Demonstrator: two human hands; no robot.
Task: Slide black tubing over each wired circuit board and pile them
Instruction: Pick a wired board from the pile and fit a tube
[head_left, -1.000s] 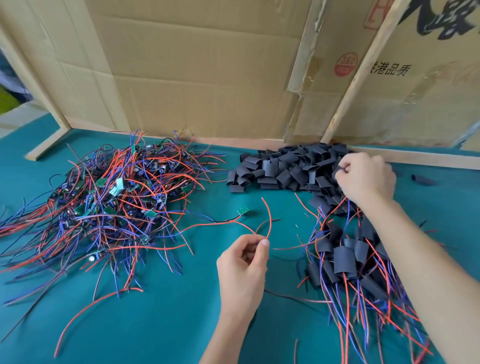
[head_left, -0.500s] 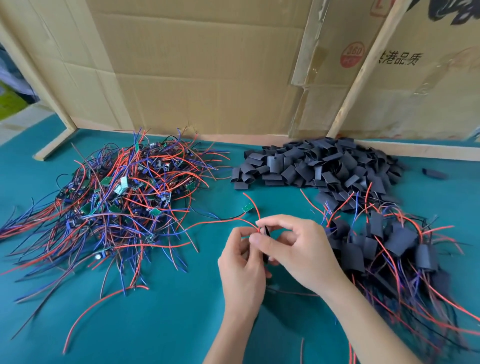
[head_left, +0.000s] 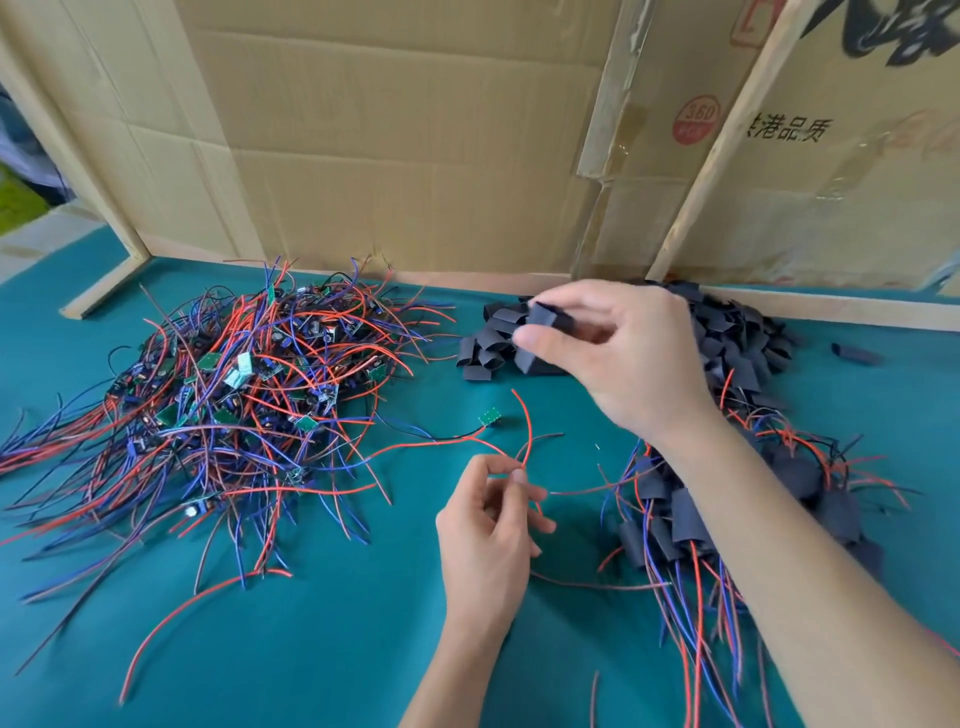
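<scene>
From the head view, our left hand pinches the red wire of one circuit board, which lies on the green counter ahead; we judge this keeps the wire ends steady for threading. Our right hand grips a black tubing piece, raised above the tubing heap, probably to bring it to those wires. Bare boards wait left; the sleeved pile sits right.

right hand pinching tubing, left hand holding wire
</scene>
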